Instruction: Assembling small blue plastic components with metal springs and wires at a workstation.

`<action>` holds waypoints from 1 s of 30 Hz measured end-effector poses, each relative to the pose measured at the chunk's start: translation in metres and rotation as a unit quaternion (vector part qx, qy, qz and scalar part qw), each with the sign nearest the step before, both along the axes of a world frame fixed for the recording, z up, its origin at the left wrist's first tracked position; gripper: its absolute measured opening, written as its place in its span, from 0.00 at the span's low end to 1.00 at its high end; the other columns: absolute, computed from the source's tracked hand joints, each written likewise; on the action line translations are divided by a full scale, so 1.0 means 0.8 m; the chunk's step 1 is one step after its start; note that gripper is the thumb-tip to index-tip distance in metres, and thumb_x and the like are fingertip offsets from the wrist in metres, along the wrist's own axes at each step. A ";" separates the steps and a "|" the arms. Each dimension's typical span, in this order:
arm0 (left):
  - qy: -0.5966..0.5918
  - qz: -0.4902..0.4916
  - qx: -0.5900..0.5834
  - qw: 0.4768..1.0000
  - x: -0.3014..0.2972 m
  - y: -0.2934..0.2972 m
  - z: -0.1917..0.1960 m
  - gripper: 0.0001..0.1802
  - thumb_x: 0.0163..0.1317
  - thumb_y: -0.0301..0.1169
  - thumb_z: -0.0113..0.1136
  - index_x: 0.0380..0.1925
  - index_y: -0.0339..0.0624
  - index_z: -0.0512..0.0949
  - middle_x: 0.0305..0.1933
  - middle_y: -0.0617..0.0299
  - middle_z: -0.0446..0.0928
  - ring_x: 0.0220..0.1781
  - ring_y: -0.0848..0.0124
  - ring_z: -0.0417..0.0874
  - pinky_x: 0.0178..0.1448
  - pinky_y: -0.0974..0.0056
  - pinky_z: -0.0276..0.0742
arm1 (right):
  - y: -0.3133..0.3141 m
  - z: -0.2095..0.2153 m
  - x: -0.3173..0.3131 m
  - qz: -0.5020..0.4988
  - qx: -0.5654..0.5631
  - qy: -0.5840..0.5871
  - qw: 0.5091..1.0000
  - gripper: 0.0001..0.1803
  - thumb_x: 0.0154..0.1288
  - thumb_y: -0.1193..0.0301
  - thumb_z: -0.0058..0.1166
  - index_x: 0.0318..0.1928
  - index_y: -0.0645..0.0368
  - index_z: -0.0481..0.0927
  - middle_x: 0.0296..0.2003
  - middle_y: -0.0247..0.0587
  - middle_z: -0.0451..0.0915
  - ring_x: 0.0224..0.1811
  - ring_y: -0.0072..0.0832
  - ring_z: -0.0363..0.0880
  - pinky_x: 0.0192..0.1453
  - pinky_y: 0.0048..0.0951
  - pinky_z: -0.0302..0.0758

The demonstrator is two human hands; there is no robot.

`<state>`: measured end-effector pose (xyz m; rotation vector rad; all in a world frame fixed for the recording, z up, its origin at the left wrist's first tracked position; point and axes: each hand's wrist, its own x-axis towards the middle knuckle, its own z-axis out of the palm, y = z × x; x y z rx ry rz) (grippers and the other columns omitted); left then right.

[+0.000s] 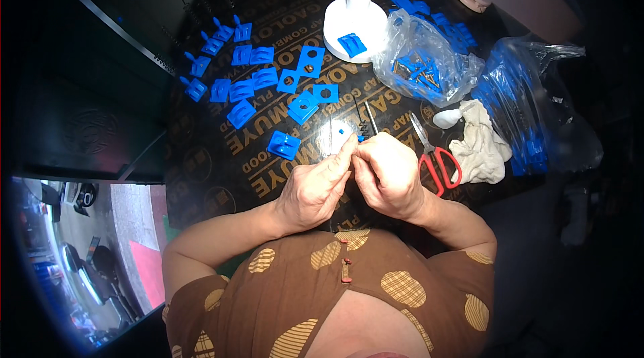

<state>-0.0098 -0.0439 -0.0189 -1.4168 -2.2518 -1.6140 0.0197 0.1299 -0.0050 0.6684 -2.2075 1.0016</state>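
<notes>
My left hand [315, 187] and my right hand [388, 173] meet fingertip to fingertip over the dark printed board [215, 157]. Between the fingertips sits a small blue plastic piece [355, 135], mostly hidden by the fingers; which hand grips it I cannot tell for sure, both pinch at it. A thin metal tool or spring [370, 116] pokes up just beyond my right fingers. One blue plastic clip part [283, 145] lies on its own just left of my left hand.
Several blue clip parts [251, 80] lie spread at the back left. A white lamp base [355, 26] holds one blue part. Clear bags hold metal screws [419, 66] and blue parts [530, 116]. Red-handled scissors [439, 163] and a white rag [483, 143] lie to the right.
</notes>
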 end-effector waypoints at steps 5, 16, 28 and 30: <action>0.044 0.015 0.006 0.999 -0.001 0.003 -0.006 0.30 0.57 0.14 0.52 0.62 0.22 0.62 0.49 0.36 0.76 0.42 0.51 0.84 0.42 0.61 0.80 | -0.002 -0.002 0.001 -0.001 -0.003 -0.003 1.000 0.09 0.49 0.85 0.58 0.33 0.68 0.76 0.24 0.46 0.75 0.23 0.40 0.75 0.28 0.36 0.73; 0.046 -0.012 0.006 0.999 0.006 0.004 -0.009 0.33 0.56 0.13 0.52 0.63 0.19 0.58 0.49 0.33 0.75 0.31 0.55 0.84 0.33 0.63 0.78 | 0.001 -0.004 0.001 -0.014 -0.023 -0.028 0.999 0.07 0.48 0.85 0.56 0.31 0.66 0.75 0.21 0.46 0.72 0.20 0.42 0.72 0.25 0.36 0.70; -0.358 -0.162 0.053 0.918 0.005 -0.008 0.004 0.32 0.71 0.22 0.38 0.73 0.39 0.42 0.31 0.64 0.72 0.24 0.83 0.62 0.29 0.79 0.61 | 0.003 -0.002 0.005 0.033 -0.141 -0.125 0.982 0.03 0.58 0.84 0.51 0.34 0.68 0.74 0.27 0.49 0.74 0.26 0.40 0.75 0.32 0.34 0.72; -0.315 -0.150 0.043 0.936 0.003 -0.007 0.001 0.32 0.71 0.21 0.38 0.72 0.39 0.43 0.31 0.64 0.72 0.24 0.83 0.62 0.29 0.79 0.61 | 0.004 -0.002 0.006 0.040 -0.162 -0.143 0.976 0.03 0.59 0.84 0.51 0.34 0.68 0.74 0.28 0.49 0.75 0.27 0.39 0.75 0.32 0.33 0.72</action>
